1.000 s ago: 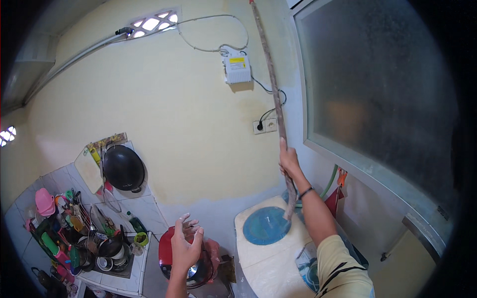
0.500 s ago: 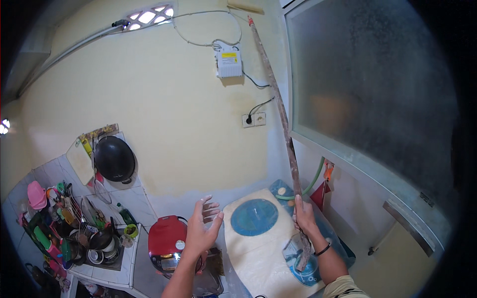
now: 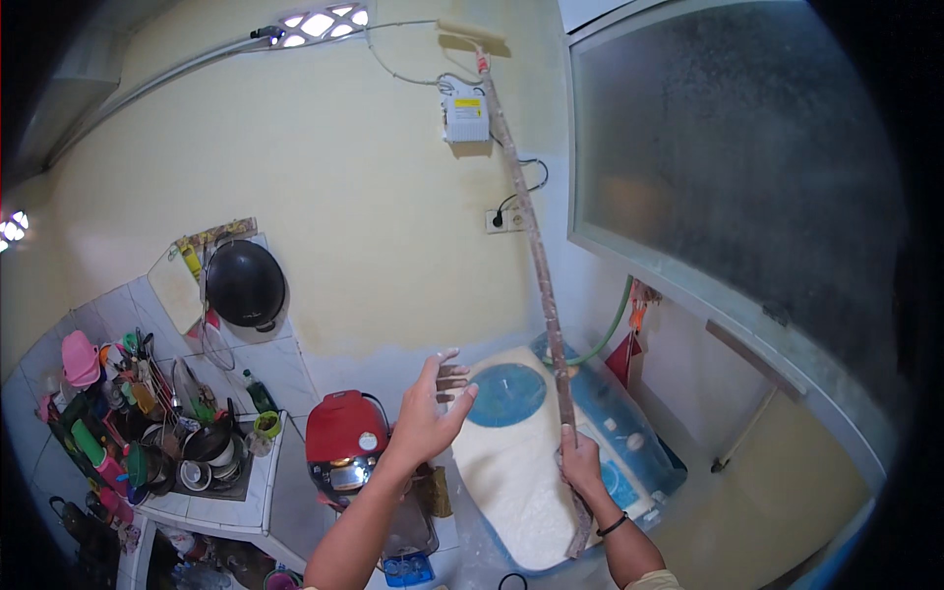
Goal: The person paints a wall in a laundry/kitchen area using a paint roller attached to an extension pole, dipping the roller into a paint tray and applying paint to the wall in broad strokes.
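My right hand [image 3: 580, 460] is closed around the lower part of a long, paint-spotted wooden pole [image 3: 536, 236]. The pole slants up and leftward to a paint roller [image 3: 472, 37] at its top, near the upper wall; whether the roller touches the wall I cannot tell. My left hand [image 3: 431, 413] is raised with its fingers apart, holding nothing, to the left of the pole. Beneath the hands stands a washing machine [image 3: 501, 482] with a cream top and a round blue lid [image 3: 504, 395], under what looks like clear plastic.
A grey-white box [image 3: 465, 116] with cables and a wall socket [image 3: 506, 219] are close to the pole. At right is a large frosted window [image 3: 728, 147]. A red rice cooker [image 3: 346, 428] stands left of the washer. A wok [image 3: 244, 283] hangs above a crowded tiled counter [image 3: 221, 511].
The pole's top has shifted slightly left, and the roller head now shows fully. My right hand and the pole's lower end have moved left; my left hand has moved up and right.
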Demonstrator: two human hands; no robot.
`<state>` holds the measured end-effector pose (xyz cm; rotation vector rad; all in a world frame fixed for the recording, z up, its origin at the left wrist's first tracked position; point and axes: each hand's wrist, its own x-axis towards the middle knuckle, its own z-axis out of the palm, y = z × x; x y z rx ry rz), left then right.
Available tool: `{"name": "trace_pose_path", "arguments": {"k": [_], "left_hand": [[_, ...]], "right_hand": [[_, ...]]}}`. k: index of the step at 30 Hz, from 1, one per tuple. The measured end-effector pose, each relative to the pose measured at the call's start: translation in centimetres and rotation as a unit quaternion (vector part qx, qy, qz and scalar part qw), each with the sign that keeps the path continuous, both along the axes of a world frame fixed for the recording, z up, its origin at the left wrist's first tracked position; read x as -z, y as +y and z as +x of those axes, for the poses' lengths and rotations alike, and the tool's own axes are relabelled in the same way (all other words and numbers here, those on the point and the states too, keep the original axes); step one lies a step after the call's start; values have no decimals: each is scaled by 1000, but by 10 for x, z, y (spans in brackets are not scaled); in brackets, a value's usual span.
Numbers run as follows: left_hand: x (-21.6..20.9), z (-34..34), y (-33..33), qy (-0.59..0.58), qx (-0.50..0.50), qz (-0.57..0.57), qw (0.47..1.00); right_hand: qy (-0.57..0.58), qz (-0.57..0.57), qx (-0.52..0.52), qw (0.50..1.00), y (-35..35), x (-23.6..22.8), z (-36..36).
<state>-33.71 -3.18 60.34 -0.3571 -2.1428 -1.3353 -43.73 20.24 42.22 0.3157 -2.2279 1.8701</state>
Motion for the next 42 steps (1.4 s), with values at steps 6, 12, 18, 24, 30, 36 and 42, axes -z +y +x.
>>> {"name": "trace_pose_path", "arguments": {"k": [6,12,18,24,30,36,42], "left_hand": [[2,54,-26,3,-24,13,1000],[10,96,-45,20,-51,33,998],[12,135,-61,47,-10,100,994],[-5,155,-41,9,159,296,942],[19,180,-25,42,23,406,913],[65,202,-33,43,-11,471,881],[89,217,-17,6,-77,515,853]], "right_hand": [[-3,34,-15,999,-27,25,62],[-22,102,29,994,-15,67,150],[-21,159,57,985,22,120,282],[19,268,59,961,52,162,396],[-34,227,-5,973,71,187,447],[-71,213,-53,973,91,191,459],[-115,321,-77,937,125,184,469]]}}
